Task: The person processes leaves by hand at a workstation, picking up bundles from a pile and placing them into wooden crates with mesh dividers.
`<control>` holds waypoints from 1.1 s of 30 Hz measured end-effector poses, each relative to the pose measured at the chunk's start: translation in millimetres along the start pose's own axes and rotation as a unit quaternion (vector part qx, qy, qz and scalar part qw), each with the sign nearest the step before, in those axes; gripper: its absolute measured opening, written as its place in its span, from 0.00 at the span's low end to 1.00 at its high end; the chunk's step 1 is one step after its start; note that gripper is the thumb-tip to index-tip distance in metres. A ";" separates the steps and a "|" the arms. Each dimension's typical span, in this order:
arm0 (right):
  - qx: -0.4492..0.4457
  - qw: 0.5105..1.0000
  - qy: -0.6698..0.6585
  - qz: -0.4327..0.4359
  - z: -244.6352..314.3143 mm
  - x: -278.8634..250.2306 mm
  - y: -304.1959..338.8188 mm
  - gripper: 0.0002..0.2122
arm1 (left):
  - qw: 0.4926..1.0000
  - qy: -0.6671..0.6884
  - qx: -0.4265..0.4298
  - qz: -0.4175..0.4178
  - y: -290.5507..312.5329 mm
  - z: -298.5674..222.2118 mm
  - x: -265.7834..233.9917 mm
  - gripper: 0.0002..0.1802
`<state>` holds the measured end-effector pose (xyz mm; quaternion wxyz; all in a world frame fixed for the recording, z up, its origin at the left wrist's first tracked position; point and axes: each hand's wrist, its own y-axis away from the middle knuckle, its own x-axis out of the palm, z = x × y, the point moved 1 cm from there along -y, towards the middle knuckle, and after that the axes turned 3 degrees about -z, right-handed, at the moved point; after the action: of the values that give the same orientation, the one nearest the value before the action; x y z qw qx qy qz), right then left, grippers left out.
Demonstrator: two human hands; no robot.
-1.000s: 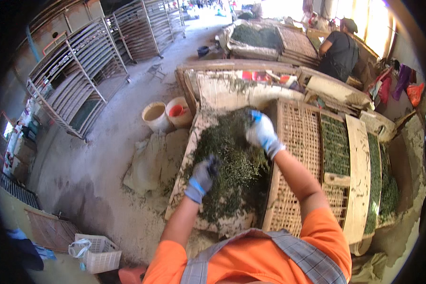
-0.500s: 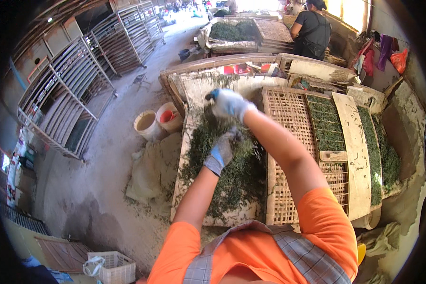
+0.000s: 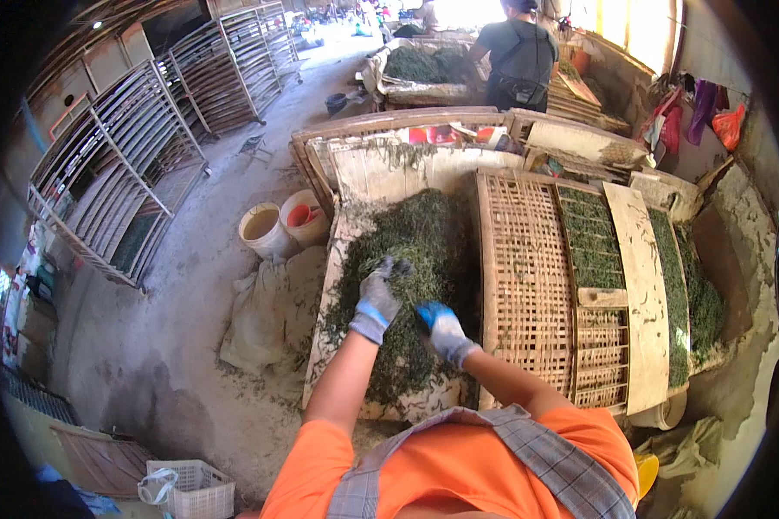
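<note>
A long heap of dark green, shredded-looking leaves [image 3: 407, 216] lies in a pale, worn trough [image 3: 331, 298] in front of me. My left hand [image 3: 377, 298], in a grey glove with a blue cuff, rests over the middle of the heap. Its dark fingers are stretched apart among loose, lighter strands. Nearer to me and to the right, my right hand [image 3: 446, 330] wears a white glove with blue fingertips. Its fingers are spread and touch the leaves, partly sunk in them. Neither hand shows a firm grip on anything.
A woven slatted rack [image 3: 528, 285] and a pale board [image 3: 645, 294] cover the trough's right side. Two buckets [image 3: 264, 229] and a sack [image 3: 264, 316] stand to the left. Beyond are tall shelf racks [image 3: 117, 164] and a person [image 3: 519, 56] at another trough. A white crate [image 3: 201, 490] sits lower left.
My right hand has come down from the trough's far end toward me, onto the leaves. My left hand has shifted slightly left. The far person has moved left.
</note>
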<state>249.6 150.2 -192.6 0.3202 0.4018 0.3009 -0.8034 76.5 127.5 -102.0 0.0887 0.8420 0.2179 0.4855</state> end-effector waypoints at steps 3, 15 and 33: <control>0.064 0.956 0.108 0.264 15.5 6.7 20.5 0.31 | 0.993 -0.051 0.050 0.092 8.5 -30.2 -14.7 0.14; -0.140 0.989 0.028 -0.031 55.3 35.8 -80.9 0.27 | 0.978 -0.149 0.103 0.100 97.1 -153.1 97.8 0.05; 0.188 0.442 -0.877 0.006 -32.9 -208.7 94.4 0.27 | 0.944 -0.229 -0.201 0.124 115.1 185.8 159.6 0.11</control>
<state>434.4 173.6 -55.3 0.3348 -0.4648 -0.3015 -0.7622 337.0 109.0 -31.4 0.2427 0.9157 -0.0160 0.3200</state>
